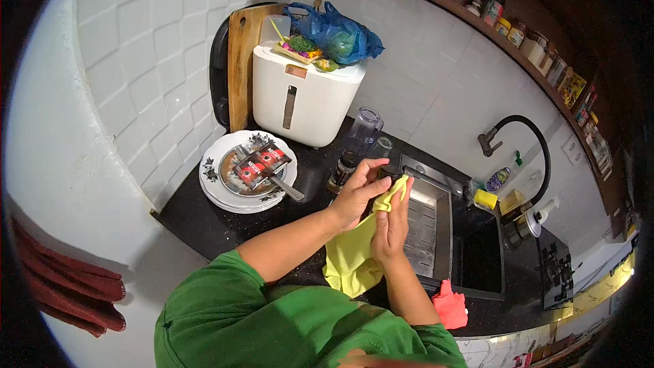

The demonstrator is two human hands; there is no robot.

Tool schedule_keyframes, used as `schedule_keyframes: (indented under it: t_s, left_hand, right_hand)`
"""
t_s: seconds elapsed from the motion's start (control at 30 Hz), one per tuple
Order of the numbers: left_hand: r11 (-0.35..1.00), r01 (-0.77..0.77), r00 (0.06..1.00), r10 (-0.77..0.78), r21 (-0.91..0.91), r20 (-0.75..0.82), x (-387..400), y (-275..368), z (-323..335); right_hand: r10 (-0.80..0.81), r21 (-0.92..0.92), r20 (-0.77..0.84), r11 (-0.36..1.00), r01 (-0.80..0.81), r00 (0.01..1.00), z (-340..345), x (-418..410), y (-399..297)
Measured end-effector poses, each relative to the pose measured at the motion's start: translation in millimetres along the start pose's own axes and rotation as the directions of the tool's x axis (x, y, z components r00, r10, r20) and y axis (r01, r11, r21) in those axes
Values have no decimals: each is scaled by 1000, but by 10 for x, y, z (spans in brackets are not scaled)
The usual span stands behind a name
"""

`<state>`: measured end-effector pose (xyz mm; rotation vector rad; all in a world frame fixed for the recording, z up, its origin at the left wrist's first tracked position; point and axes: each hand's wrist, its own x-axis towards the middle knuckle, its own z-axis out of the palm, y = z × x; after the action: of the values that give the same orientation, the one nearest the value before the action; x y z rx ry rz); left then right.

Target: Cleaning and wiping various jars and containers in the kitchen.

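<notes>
Both hands are raised over the black countertop, just left of the sink. My left hand (360,194) grips a small item with a black top (389,171), mostly hidden by the fingers. Against it my right hand (392,220) presses a yellow-green cloth (352,258), which hangs down between my forearms. A dark jar (341,175) stands behind my left hand, near a clear plastic jug (366,125) and a small glass (382,147). Farther left, coffee sachets (261,166) and a spoon (287,187) lie on a stack of white plates (208,184).
A white container (306,102) bears a blue plastic bag (337,33); a wooden cutting board (242,71) leans beside it. Right are a metal drainer tray (421,225), the black sink (475,255), a faucet (544,148), a yellow sponge (485,199) and a red cloth (449,306).
</notes>
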<state>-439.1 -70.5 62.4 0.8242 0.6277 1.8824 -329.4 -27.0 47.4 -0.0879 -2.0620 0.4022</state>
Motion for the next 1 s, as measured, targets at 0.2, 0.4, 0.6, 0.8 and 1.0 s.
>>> schedule_keyframes:
  t_s: [0.2,0.4,0.6,0.8,1.0]
  left_hand:
    - [977,-176,982,166,-118,-96,2,-35,38]
    - [851,-469,883,455,235,114,-78,-47,136]
    - [415,-826,558,701,381,445,-137,-126,96]
    - [274,-847,519,616,456,593,-159,-90,46]
    - [314,-829,543,648,462,533,-239,-29,162]
  right_hand:
    - [-146,-165,61,974,154,987,135,-196,178]
    - [580,741,293,364,-564,760,43,-88,156]
    - [720,845,498,-276,-459,483,74,18,-51]
    - [809,801,350,3,-599,472,121,-152,194]
    - [811,847,375,-102,-522,450,24,-59,25]
